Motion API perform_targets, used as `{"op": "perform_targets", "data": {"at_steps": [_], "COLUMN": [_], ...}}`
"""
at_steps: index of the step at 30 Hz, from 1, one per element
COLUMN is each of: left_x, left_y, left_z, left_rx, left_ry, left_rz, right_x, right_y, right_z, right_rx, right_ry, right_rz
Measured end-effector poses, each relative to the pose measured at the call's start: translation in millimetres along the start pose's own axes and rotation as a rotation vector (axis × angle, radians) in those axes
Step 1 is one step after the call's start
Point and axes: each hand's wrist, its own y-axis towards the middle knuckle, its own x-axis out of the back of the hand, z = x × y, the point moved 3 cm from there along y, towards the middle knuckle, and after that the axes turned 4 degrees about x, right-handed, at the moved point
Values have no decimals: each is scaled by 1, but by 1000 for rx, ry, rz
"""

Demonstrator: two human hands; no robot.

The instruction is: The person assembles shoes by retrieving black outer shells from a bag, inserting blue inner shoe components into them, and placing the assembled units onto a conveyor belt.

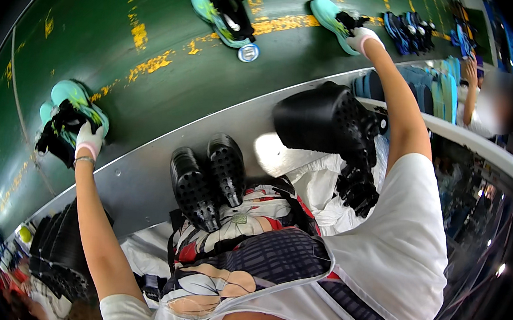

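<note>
On the green bench (170, 93), left of the middle sandal (226, 15), the left hand (88, 139) touched turquoise, black-strapped sandals (68, 115), its grip unclear; right of the middle sandal, the right hand (364, 38) held another sandal (332, 17), rounded end pointing away, long axis slanting likewise

Count three clusters of teal sandals (204, 1) on green belt (163, 98), plus one blue-and-white disc (248, 52). Tally one left hand (90, 139), one right hand (363, 39) over it; two black perforated clogs (227, 164) centrally nearside. Can't count overlapping blue sandals (397, 35) farther right along it.
</note>
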Motion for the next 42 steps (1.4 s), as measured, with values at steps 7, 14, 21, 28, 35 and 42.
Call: {"op": "perform_targets", "data": {"at_steps": [7,14,21,28,35,42], "left_x": [9,2,-3,10,39,65], "left_y": [-3,2,8,-3,-28,-70], "left_z": [-13,-11,-8,-17,-36,-115], "left_rx": [105,24,12,61,89,-604], "left_ry": [-41,-35,-21,-40,119,-348], "left_rz": [109,56,72,75,-124,-632], "right_x": [38,65,49,18,-1,-9], "right_y": [2,-31,-72,-150,-210,-317], "right_z": [101,252,324,396,371,291], "right_rx": [246,367,367,478,627,600], "right_ry": [128,363,357,391,548,635], "right_rz": [-22,-66,-167,-62,-246,-561]}}
